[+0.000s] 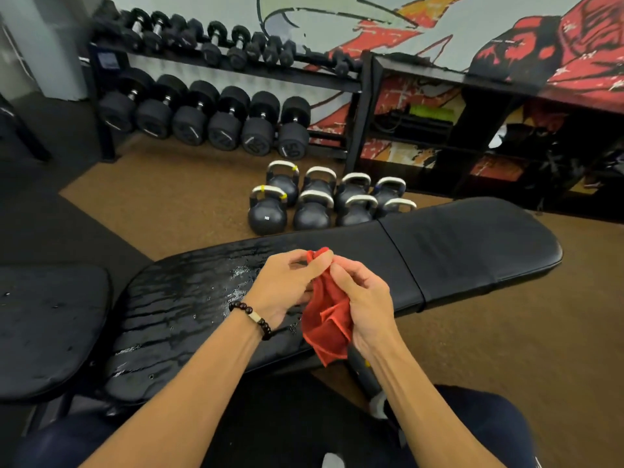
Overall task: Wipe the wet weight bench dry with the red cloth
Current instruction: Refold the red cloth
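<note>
A: Where's the cloth [326, 315]?

B: Bunched between both hands, held above the bench [189, 298]. The left hand [287, 285] has its fingers curled round the top of it; the right hand [363, 298] curls round its side. The rest hangs down from the grips, below the wrists, in loose folds.

A: Touching the pad?

B: I can't tell for sure. It looks lifted clear, hanging in front of the near edge.

A: And the water?

B: Streaks and beads lie left of the grip and under it, across the long pad. Right of the grip, past the seam [401, 261], the pad looks dry or nearly so. A second pad [50, 319] sits further left, dull and spotted.

A: Which way does the bench run?

B: Its long axis goes left to right across the body, slanting away on the right. So my guess is the wiping stroke runs sideways, starting left of where the cloth hangs now.

A: Which hand is nearer the wet part?

B: The left one, with the bead bracelet [256, 319]. It sits right over the glossy patch, so it probably has the shorter reach.

A: Anything beyond?

B: Kettlebells [314, 207] on the floor beyond the grip, then a dumbbell rack [209, 106] against the painted wall.
</note>
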Tool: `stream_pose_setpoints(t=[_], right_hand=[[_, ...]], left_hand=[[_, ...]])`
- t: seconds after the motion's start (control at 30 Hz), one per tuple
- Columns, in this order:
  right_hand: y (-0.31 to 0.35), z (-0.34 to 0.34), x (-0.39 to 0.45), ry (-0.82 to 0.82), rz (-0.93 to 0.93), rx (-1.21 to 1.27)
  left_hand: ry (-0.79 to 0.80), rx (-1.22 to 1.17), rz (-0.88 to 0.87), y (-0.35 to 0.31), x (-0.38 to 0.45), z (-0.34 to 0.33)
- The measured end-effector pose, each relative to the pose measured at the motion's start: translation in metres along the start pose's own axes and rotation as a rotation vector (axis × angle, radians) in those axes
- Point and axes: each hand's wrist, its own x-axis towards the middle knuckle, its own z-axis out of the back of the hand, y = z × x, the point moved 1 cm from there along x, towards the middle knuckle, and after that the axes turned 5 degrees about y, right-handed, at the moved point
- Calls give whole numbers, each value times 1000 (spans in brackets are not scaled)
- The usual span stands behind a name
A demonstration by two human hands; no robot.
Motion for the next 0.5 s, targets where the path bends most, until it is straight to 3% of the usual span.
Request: stream_pose_setpoints(t=[0.27, 0.4, 0.5], right_hand=[[25, 3, 4, -204, -90, 211], [29, 0, 1, -220, 38, -188], [44, -5, -7, -78, 306, -684]], left_hand=[[-11, -109, -136, -22, -12, 19], [-3, 35, -177, -33, -13, 16], [22, -141, -75, -41, -16, 12]])
